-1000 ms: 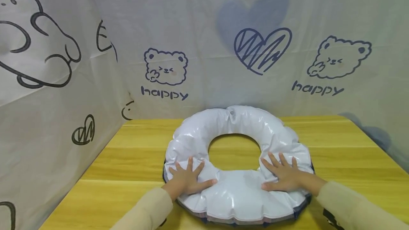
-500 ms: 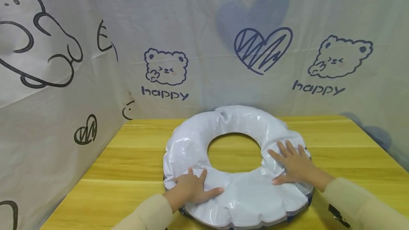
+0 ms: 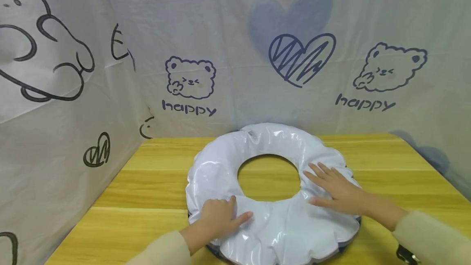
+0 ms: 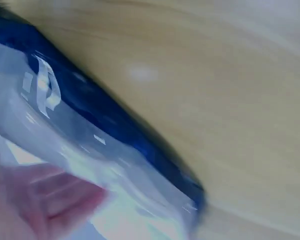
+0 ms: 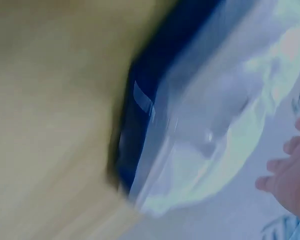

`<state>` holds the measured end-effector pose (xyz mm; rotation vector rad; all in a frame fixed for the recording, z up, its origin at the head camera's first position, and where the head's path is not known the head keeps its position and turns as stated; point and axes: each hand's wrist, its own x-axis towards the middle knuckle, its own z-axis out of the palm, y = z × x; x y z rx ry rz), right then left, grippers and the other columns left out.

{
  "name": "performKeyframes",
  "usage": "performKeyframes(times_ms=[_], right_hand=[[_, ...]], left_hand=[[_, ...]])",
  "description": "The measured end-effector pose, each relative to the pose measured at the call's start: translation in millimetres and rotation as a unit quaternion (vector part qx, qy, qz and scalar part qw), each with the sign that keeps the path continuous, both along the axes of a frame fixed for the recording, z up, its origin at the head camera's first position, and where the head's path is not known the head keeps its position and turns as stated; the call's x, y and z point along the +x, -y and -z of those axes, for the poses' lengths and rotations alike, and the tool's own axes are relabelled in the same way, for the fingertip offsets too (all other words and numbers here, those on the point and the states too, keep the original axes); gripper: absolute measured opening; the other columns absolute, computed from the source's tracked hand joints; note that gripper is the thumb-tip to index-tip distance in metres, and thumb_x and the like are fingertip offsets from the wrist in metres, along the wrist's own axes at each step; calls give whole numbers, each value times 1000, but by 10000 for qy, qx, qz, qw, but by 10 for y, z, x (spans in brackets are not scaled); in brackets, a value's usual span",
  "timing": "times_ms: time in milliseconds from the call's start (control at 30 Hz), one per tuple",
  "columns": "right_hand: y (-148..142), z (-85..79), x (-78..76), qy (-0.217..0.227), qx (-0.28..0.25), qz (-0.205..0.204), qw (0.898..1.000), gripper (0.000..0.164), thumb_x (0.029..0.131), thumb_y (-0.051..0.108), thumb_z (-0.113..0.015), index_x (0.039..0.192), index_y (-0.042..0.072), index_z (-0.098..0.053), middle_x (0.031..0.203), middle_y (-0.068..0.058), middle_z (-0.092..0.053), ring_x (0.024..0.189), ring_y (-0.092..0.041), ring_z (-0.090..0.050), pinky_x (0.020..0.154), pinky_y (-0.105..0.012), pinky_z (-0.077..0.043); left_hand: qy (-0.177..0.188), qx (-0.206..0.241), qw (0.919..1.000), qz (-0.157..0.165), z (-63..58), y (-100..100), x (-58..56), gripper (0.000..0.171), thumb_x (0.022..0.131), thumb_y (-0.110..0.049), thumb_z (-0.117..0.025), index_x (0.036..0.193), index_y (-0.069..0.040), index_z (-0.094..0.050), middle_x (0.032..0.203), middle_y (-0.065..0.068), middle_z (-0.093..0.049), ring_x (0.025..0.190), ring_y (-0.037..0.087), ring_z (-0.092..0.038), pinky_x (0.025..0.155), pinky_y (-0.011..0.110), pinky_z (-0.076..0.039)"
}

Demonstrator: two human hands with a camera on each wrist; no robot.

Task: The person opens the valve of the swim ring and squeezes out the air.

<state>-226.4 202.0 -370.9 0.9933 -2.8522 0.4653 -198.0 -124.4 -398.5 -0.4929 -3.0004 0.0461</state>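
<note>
A glossy white inflatable swim ring (image 3: 217, 162) lies flat with its round hole in the middle and a small valve (image 3: 252, 135) at its far side. Both wrist views show dark blue along its lower side. My left hand (image 3: 219, 218) rests on the near left part, thumb and index finger stretched out; the other fingers bend down in the head view and are blurred in the left wrist view. Over the right part lies my right hand (image 3: 338, 191), its fingers straight and slightly spread. Whether its palm touches the ring cannot be told.
The ring lies on a yellow wood-grain table (image 3: 147, 191). Behind it hangs a pale cloth (image 3: 239, 23) printed with bears and hearts, and another printed cloth (image 3: 55, 142) closes off the left side. A dark object (image 3: 406, 253) shows under my right sleeve.
The ring has turned counterclockwise, its valve shifting left. My left hand's fingers were spread and now bend more. My right hand has moved up along the ring, and its fingers are closer together.
</note>
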Motion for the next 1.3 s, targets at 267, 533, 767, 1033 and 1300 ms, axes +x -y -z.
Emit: performKeyframes(times_ms=[267,533,767,1033,1300], right_hand=[[384,317,325,-218,-1,-557,9982,93,81,69,-48,150,16,-16,157,-11,3,141,-39,6,95,-77,-8],[502,493,359,534,-3,-543,9971,97,79,67,-53,151,20,-8,157,-13,9,136,-55,4,93,-78,3],[541,556,324,939,403,-501,9935,98,79,66,-54,151,20,-7,156,-19,4,135,-56,8,92,-78,7],[540,573,284,1163,622,-450,9902,96,80,67,-52,151,20,-6,155,-21,-1,136,-54,8,94,-77,8],[560,533,245,1236,1031,-394,9862,93,81,70,-46,150,18,-12,156,-19,-6,137,-53,5,96,-75,8]], left_hand=[[-1576,1084,9815,-42,-24,484,-406,82,82,-66,-48,134,-3,-43,139,29,-37,124,49,-37,97,62,-32],[429,1666,9810,-899,116,596,-577,103,78,-76,-44,150,-10,-10,151,31,8,132,62,-7,99,76,-6],[386,1152,9894,-794,219,474,-601,102,73,-78,-48,150,-24,-12,151,33,1,130,64,-8,97,77,-12],[884,628,9911,-768,299,436,-682,100,71,-81,-45,149,-26,-17,155,24,2,132,62,-2,97,77,-10],[1227,212,9895,-740,350,418,-754,102,68,-86,-39,149,-28,-17,155,21,-4,131,63,-4,94,78,-12]])
